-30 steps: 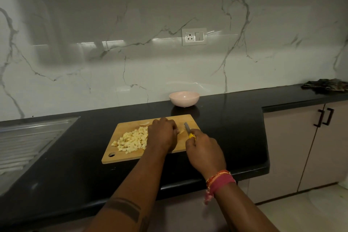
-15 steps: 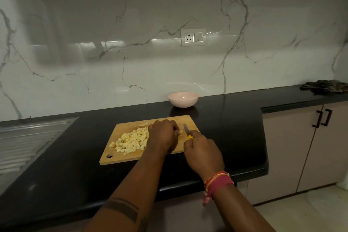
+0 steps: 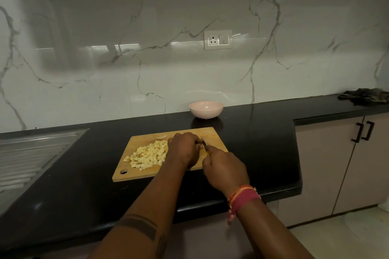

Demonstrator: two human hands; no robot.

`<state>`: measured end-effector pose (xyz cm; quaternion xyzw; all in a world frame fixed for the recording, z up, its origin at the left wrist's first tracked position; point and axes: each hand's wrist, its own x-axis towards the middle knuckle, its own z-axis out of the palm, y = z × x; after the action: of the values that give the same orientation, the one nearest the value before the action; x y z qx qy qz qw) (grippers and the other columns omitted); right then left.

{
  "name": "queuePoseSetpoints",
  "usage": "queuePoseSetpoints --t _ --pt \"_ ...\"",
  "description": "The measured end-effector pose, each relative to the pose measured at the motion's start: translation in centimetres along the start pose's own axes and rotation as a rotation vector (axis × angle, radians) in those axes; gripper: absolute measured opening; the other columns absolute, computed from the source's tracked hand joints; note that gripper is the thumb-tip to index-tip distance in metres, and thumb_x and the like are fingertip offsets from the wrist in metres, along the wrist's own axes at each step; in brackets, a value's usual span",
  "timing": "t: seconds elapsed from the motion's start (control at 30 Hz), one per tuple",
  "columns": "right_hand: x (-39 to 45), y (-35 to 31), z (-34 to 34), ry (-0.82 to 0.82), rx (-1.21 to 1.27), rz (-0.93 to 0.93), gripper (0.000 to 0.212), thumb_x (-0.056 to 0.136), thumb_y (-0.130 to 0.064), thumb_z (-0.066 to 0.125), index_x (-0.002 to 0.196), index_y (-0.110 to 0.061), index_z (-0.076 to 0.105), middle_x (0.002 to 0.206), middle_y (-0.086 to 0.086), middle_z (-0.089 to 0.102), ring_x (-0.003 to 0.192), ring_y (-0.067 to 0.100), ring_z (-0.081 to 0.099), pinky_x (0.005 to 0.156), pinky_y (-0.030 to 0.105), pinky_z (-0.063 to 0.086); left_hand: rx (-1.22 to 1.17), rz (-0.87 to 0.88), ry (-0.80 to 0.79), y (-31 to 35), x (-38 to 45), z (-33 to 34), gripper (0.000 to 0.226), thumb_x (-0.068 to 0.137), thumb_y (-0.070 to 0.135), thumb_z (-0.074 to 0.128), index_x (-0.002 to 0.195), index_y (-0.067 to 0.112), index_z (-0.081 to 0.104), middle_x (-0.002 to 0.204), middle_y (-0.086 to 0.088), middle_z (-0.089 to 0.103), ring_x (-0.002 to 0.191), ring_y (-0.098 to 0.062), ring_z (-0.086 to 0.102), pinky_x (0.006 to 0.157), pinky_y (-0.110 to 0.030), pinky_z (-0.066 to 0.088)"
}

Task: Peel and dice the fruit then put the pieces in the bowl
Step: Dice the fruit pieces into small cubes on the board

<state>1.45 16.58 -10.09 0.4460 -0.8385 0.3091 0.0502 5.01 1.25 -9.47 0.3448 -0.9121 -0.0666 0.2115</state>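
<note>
Left hand (image 3: 183,149): fingers curled over hidden fruit, steadying it on rectangular wooden chopping board (image 3: 214,135), centre frame. Right hand (image 3: 225,171): fingers clenched around yellow-handled knife (image 3: 204,144). Pale diced fruit cubes (image 3: 147,154): heaped left, clear of blade.

Both hands work on the wooden cutting board (image 3: 145,171). The right hand (image 3: 225,169) grips a knife (image 3: 204,144) beside the curled left hand (image 3: 184,149). Diced fruit (image 3: 147,154) is heaped leftward; the pink bowl (image 3: 205,109) sits behind.

Board (image 3: 143,172) on the table (image 3: 252,132), diced pile (image 3: 147,154) on its left half, bowl (image 3: 205,109) behind the board — sink (image 3: 31,153) far left, cloth (image 3: 365,95) far right.
</note>
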Motion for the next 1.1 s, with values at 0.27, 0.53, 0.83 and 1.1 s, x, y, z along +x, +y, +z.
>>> queuePoseSetpoints --t 0.27,0.53,0.83,1.1 --pt "-0.7 0.5 -0.3 -0.056 -0.079 -0.044 0.044 0.100 -0.031 0.039 0.143 -0.031 0.049 0.091 -0.001 0.066 0.077 0.016 0.060 0.068 0.032 0.050 -0.007 -0.050 0.010 0.2 0.0 -0.1 0.018 0.099 0.041 0.062 0.110 0.039 0.076 0.117 0.013 0.071 0.114 -0.021 0.057 0.099 -0.041 0.041" --pt "-0.8 0.7 -0.3 0.039 0.066 -0.024 0.050 0.099 -0.031 0.039 0.149 -0.036 0.043 0.076 -0.005 0.058 0.067 0.013 0.056 0.055 0.029 0.041 -0.086 -0.102 0.053 0.1 -0.3 -0.2 0.015 0.094 0.041 0.068 0.100 0.033 0.078 0.105 0.012 0.073 0.108 -0.017 0.060 0.098 -0.039 0.042" --pt "1.2 0.2 -0.4 -0.091 -0.049 -0.030 0.045 0.100 -0.031 0.039 0.144 -0.034 0.050 0.102 0.003 0.067 0.079 0.017 0.054 0.068 0.031 0.045 -0.099 -0.114 0.020 0.1 0.0 -0.4 0.011 0.096 0.038 0.067 0.095 0.036 0.078 0.106 0.013 0.073 0.106 -0.017 0.061 0.096 -0.040 0.040" --pt "-0.8 0.9 -0.7 -0.008 0.045 -0.041 0.047 0.100 -0.031 0.040 0.145 -0.036 0.050 0.081 -0.005 0.063 0.068 0.013 0.058 0.056 0.027 0.041 -0.010 -0.088 0.035 0.5 -0.2 -0.4 0.017 0.098 0.040 0.061 0.105 0.035 0.076 0.109 0.009 0.071 0.109 -0.021 0.059 0.094 -0.041 0.038"
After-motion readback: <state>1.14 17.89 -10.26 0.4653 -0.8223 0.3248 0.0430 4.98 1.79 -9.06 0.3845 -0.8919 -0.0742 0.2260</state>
